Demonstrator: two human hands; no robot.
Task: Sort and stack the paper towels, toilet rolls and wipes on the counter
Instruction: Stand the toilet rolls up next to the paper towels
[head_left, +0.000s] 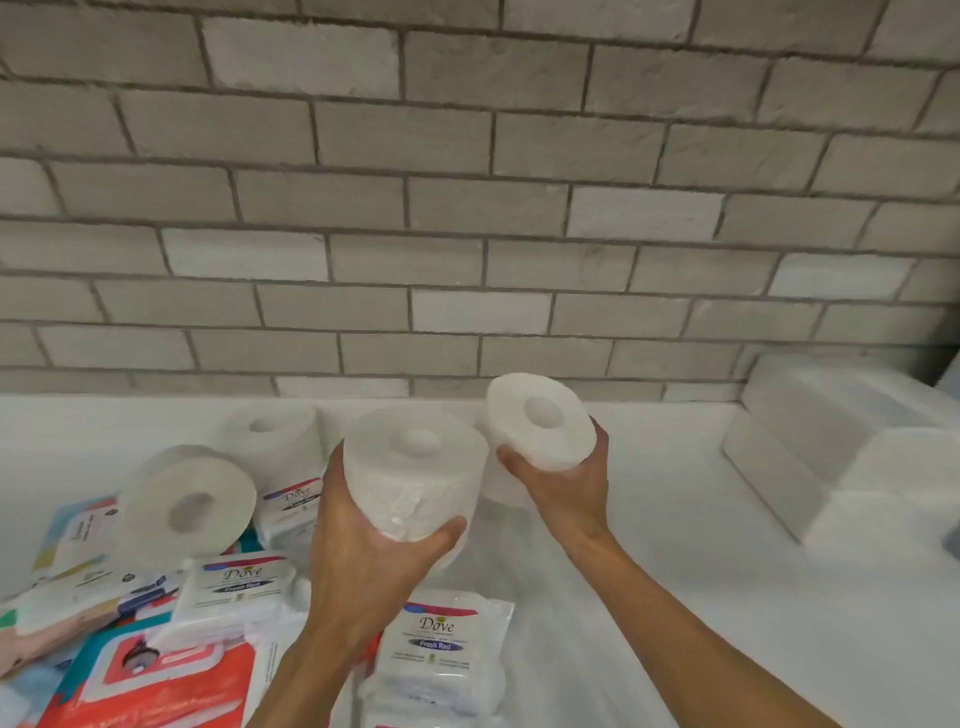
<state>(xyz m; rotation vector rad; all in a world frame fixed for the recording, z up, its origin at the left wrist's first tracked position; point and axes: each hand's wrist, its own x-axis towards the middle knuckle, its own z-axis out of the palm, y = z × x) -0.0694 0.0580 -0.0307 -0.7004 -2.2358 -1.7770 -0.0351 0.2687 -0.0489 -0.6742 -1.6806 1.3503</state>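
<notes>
Two hands (363, 540) (563, 480) raised; each grips a roll (415, 467).

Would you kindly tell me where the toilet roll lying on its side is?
In the head view, the tipped toilet roll lies on the counter, left of the left hand, in front of an upright roll and behind a Dove wipes pack.

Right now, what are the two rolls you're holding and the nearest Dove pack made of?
The left roll and right roll look like soft, matte white paper: bumpy sides, wound round a hole. The nearest Dove pack seems to be thin glossy plastic film: it crinkles and shines.
</notes>
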